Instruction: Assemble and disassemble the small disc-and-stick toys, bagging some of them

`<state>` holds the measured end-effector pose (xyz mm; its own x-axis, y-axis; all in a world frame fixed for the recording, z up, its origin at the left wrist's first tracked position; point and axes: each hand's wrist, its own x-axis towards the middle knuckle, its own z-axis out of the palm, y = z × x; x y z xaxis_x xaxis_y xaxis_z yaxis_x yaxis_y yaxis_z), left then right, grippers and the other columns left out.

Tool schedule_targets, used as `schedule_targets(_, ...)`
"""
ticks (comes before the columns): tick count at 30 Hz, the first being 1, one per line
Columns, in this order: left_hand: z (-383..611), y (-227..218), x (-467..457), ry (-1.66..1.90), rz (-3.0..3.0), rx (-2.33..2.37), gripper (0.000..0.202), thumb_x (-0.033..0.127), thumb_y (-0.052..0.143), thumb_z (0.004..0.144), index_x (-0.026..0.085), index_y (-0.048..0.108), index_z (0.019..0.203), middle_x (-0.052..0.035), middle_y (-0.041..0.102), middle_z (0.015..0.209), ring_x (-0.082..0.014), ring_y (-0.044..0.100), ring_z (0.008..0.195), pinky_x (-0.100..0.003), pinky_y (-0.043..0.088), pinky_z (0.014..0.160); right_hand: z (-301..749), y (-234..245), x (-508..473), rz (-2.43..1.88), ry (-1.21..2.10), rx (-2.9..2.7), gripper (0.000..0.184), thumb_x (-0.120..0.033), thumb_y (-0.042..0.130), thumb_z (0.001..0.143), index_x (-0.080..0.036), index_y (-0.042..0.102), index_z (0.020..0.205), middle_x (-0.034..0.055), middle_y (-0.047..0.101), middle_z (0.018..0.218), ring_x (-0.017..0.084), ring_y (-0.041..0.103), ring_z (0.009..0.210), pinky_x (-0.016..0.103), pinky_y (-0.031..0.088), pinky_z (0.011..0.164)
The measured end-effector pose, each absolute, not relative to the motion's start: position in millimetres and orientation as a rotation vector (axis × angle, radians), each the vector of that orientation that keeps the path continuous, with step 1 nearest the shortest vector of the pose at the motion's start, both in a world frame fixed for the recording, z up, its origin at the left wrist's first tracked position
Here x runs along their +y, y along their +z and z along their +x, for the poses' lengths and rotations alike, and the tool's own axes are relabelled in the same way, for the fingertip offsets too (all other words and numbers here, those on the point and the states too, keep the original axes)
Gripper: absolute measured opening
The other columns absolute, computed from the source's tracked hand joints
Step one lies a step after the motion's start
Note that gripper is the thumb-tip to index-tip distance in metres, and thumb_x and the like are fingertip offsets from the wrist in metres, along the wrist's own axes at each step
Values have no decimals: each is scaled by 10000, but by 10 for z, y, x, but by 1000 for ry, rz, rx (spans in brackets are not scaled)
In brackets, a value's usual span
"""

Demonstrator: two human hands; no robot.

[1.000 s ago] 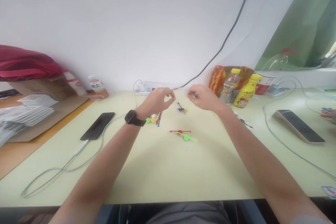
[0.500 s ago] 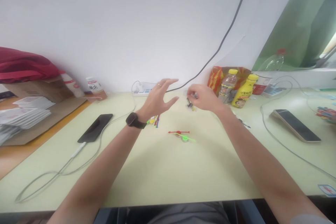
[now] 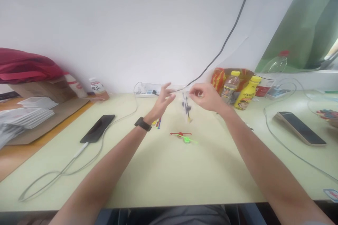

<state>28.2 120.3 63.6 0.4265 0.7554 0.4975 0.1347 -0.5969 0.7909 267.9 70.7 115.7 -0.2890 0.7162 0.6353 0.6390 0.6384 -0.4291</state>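
Observation:
My left hand [image 3: 164, 100], with a dark watch on its wrist, hovers over the desk with its fingers spread and nothing in them. My right hand [image 3: 207, 97] is closed in a pinch just to the right of it. A small dark and yellow stick piece [image 3: 187, 109] hangs blurred below and left of that pinch, between the two hands. On the desk below lie a red stick with a green disc piece [image 3: 184, 136] and a cluster of coloured sticks [image 3: 157, 122] by my left wrist.
A black phone [image 3: 98, 128] on a white cable lies at the left, a second phone [image 3: 299, 127] at the right. Drink bottles [image 3: 245, 91] and a snack bag stand by the wall, with a power strip [image 3: 148, 90]. Boxes and stacked papers [image 3: 29, 112] fill the far left.
My left hand let go of its pinch and spread open. The small dark piece moved up off the desk and now dangles from my right hand's pinch.

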Motion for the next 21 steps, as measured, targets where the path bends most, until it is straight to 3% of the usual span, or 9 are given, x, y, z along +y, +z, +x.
schedule_targets(3,287,567,1219,1074,1935,662,623,601,479,1011,271,370,1529,-148,560,1469,-247,582,1274,-409,475,1034,2685,1129,738,-1067,122,-2014,81,-211,610,864,-204,681,826,44,718,848,205,627,777,319,450,677)
schedule_targets(6,323,497,1224,999,1862,634,618,581,577,975,270,442,1490,-148,594,1435,-252,617,1234,-420,477,1035,2685,1118,743,-1055,146,-2062,89,-209,605,867,-206,685,827,45,720,859,203,630,788,318,455,687)
schedule_targets(10,415,337,1227,955,1739,693,781,459,829,822,274,453,1481,-162,611,1399,-251,657,1164,-427,509,1004,2663,1113,735,-1021,152,-2066,91,-209,603,881,-207,679,831,50,721,870,207,634,807,329,472,723)
schedule_targets(14,479,183,1211,880,1671,673,880,352,928,722,267,473,1470,-151,648,1323,-238,695,1060,-447,541,961,2635,1129,717,-945,170,-2036,98,-224,596,907,-207,680,860,54,725,904,209,644,831,332,487,739)
schedule_targets(21,477,154,1119,672,1593,574,506,333,906,765,161,682,1185,-163,749,1135,-277,729,1058,-457,532,999,2591,1099,726,-922,146,-2006,122,-275,603,932,-225,669,1021,72,695,1054,221,635,914,356,505,798)
